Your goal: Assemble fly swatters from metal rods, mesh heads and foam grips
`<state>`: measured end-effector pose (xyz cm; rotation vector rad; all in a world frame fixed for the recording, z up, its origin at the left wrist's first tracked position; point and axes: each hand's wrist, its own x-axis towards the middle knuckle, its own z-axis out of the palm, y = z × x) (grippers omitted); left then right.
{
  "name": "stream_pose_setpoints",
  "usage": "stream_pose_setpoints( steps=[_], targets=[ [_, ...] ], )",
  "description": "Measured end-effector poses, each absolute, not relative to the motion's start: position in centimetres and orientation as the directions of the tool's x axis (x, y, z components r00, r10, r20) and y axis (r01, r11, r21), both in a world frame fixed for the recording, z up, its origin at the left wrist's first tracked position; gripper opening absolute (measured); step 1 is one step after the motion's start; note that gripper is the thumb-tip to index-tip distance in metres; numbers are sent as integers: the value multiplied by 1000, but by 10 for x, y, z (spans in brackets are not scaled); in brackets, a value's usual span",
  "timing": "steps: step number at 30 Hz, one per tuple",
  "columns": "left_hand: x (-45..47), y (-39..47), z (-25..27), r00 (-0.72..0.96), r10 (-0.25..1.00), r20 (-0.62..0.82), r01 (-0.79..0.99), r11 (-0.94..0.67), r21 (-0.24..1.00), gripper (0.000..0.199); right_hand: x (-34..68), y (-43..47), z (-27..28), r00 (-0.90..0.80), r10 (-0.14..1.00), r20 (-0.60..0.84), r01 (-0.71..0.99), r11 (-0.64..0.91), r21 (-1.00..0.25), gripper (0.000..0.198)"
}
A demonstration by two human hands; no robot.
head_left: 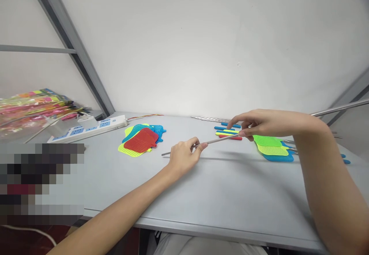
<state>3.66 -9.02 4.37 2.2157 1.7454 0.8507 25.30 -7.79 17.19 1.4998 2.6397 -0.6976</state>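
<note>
My left hand (pixel 184 153) is closed round a thin metal rod (pixel 221 139), with the rod's tip sticking out to the left. My right hand (pixel 262 123) pinches the same rod further right between thumb and fingers. The rod slants up to the right, above the table, and seems to run on behind my right wrist. Left of my hands lies a pile of fly swatter heads (pixel 141 140) in red, blue and yellow mesh. Slim coloured plastic grips (pixel 225 128) lie behind my right fingers. Fly swatters (pixel 272 151) with rods attached lie under my right wrist, partly hidden.
Several metal rods (pixel 206 119) lie along the wall at the back of the grey table (pixel 219 193). A white power strip (pixel 95 128) with plugs is at the left, beside clear bags of colourful goods (pixel 31 109). Grey frame posts (pixel 83 62) stand at both sides.
</note>
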Motion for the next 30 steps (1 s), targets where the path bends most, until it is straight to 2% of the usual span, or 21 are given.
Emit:
stream_pose_setpoints(
  steps=[10,24,30],
  targets=[
    [35,-90,41,211,912,350,832,-356,426,45,251,-79,172,-528,816,-235,823,423,-379,44],
    [37,-91,40,220,915,339,859,-347,377,36,254,-62,159,-568,784,-251,800,452,-395,45],
    [34,-84,41,203,907,368,857,-346,382,45,255,-57,156,-575,776,-258,793,452,-409,43]
  ],
)
